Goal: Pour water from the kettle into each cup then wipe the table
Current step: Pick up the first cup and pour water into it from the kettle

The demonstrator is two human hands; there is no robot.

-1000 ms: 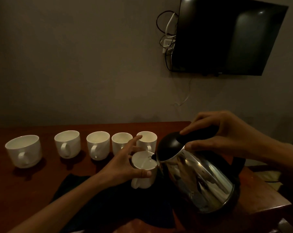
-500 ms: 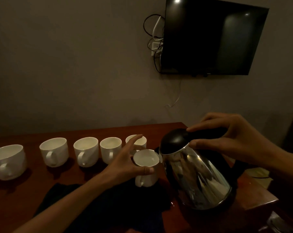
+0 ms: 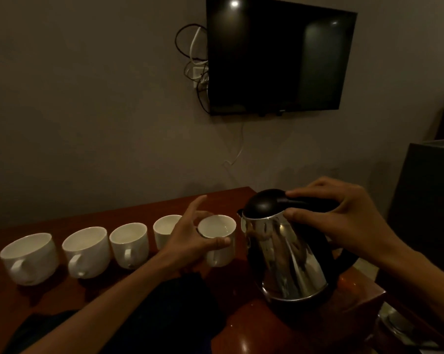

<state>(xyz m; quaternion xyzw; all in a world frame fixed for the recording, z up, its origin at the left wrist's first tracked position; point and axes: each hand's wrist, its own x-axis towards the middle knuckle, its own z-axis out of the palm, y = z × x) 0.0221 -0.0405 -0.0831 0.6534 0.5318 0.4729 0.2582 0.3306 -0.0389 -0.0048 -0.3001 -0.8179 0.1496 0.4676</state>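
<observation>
Several white cups stand in a row on the dark wooden table (image 3: 62, 300), from a wide cup (image 3: 28, 256) at the left to a small cup (image 3: 164, 227). At the row's right end, my left hand (image 3: 190, 241) grips another white cup (image 3: 219, 240), thumb across its front, fingers behind it, index finger raised. Water shows inside that cup. To its right is the steel kettle (image 3: 284, 256) with a black lid, nearly upright and low over the table. My right hand (image 3: 341, 221) holds its black handle from above. The spout is just clear of the held cup.
A dark cloth (image 3: 164, 315) lies on the table under my left forearm. The table's right edge runs just beyond the kettle. A black TV (image 3: 279, 57) with loose cables hangs on the wall behind. A dark cabinet (image 3: 425, 200) stands at the right.
The kettle has tipped back from the cup to nearly upright and come down. My left hand has carried the cup away from the cloth towards the row's right end.
</observation>
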